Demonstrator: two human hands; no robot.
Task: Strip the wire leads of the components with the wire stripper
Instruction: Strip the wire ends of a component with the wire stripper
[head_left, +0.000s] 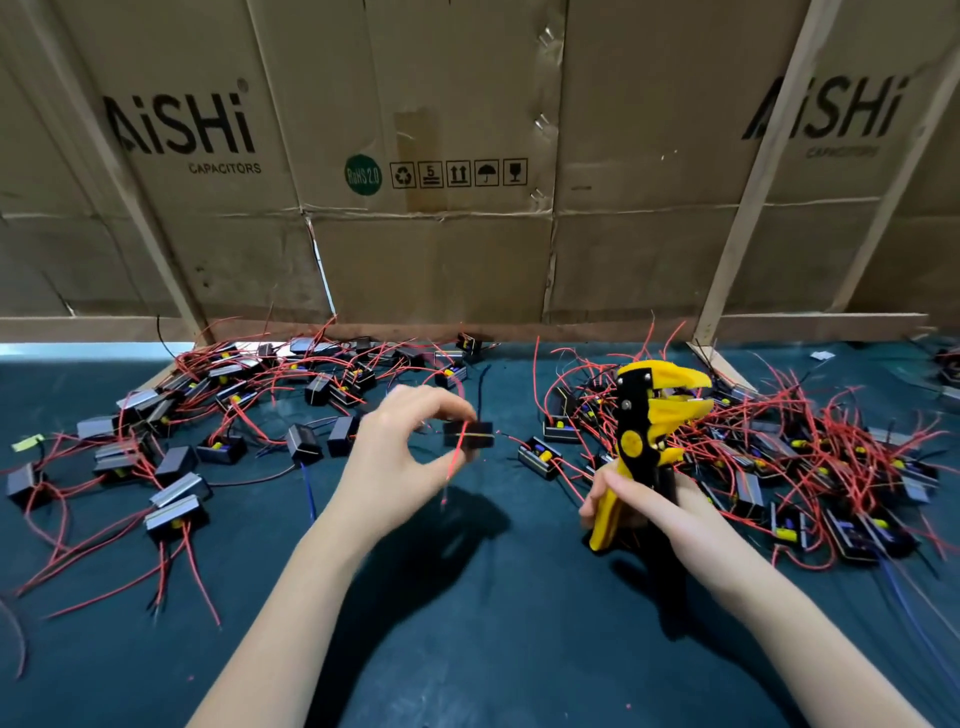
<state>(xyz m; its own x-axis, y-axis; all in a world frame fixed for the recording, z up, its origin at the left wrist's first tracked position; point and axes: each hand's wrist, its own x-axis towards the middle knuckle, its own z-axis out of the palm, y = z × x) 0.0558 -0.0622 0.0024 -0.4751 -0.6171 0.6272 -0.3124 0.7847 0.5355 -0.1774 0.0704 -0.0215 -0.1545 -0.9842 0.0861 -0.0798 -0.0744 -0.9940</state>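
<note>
**A:** Where am I at right now?

**B:** My left hand (402, 457) is up over the middle of the table (467, 597), thumb and forefinger curled towards one black component (467, 435). It looks pinched by its near edge, though I can't tell for sure that the fingers (457, 410) are actually on it. Its red lead (454, 462) hangs down in front, blurred.

**A:** And the tool?

**B:** My right hand (644, 506) is wrapped round the handles of the wire stripper (649, 431), held upright with the yellow head pointing right, away from the component. The jaws stand apart, so the handles aren't squeezed.

**A:** So what's the trick for this step?

**B:** I'd say bring the head round to face the lead first. Then I'd steady the red lead so it stops swinging, feed only its tip straight into the open jaws, and squeeze once, firmly. If it goes in crooked, I reckon I'd nick strands or strip unevenly.

**A:** Which pile feeds which?

**B:** Hard to say. There's a looser spread of components on the left (218, 415) and a denser tangle on the right (779, 457), just behind the stripper. I'd judge the right one is the stock, but I can't read bare ends at this range.
</note>
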